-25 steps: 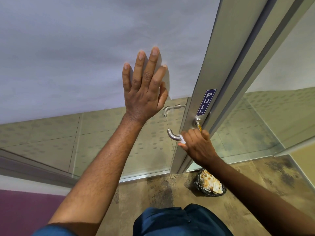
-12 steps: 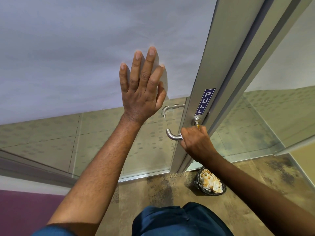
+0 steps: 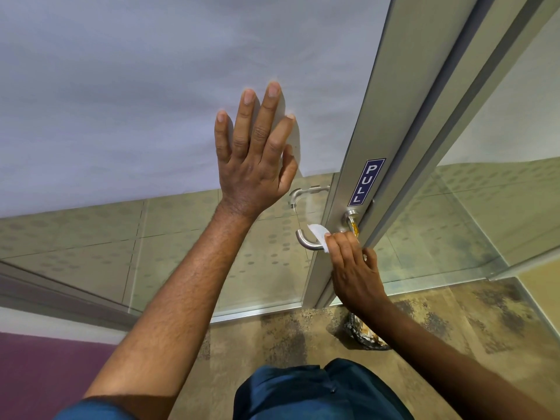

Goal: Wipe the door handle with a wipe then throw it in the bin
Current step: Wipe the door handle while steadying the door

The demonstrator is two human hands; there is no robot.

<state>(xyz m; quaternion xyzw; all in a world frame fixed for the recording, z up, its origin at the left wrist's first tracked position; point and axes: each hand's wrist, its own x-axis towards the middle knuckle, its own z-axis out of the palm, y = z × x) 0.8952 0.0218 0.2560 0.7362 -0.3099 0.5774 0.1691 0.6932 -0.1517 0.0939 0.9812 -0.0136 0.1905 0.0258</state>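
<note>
I am in the wiping step. My right hand is closed around the wipe, fingers clamped on it and pressing it against the door handle where the lever runs into the metal door frame. A white corner of the wipe sticks up to the left of my fingers, lying over the bar. My left hand is flat and spread on the frosted glass panel, holding nothing, just bracing the door.

The curved left end of the handle is bare, so I judge the next move is to slide the wipe left along the bar and around that bend (a wrap of the fingers would cover the underside too). After that comes the bin, which sits on the floor near the foot of the door, partly hidden under my right wrist, with crumpled paper in it.

Room is tight on the right: the frame edge, the PULL sign and a key in the lock sit just beside my knuckles, and the key could snag the wipe. To the left of the handle the glass is open, and the drop straight down to the bin looks clear.
</note>
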